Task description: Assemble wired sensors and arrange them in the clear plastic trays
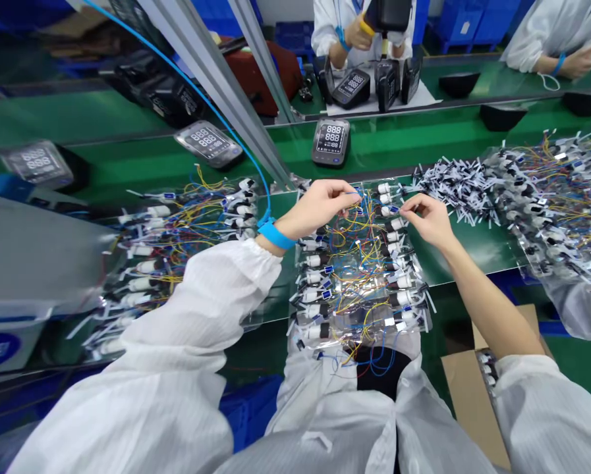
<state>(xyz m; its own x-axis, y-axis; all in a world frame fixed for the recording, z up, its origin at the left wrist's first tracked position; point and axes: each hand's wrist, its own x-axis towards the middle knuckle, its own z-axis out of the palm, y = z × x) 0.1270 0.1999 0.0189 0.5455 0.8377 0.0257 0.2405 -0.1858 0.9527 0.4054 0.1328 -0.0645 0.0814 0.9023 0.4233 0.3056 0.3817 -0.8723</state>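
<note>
Head: clear tray, white-and-black components, tangled multicoloured wires.

The clear shallow tray looks like thin glossy plastic, its white cylindrical parts smooth plastic. Matt, creased white cloth forms the long sleeve; the straight silver post is satin metal, the open brown box matt cardboard.

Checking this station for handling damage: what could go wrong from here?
Snagging: the coloured wires cross and tangle over the clear tray, so a pull by the left hand or right hand could drag neighbours.
Shifting: the tray's near end appears to overhang the bench; a knock from the lap might move it.
Scatter: the right hand could brush the pile of small pieces beside it.
</note>
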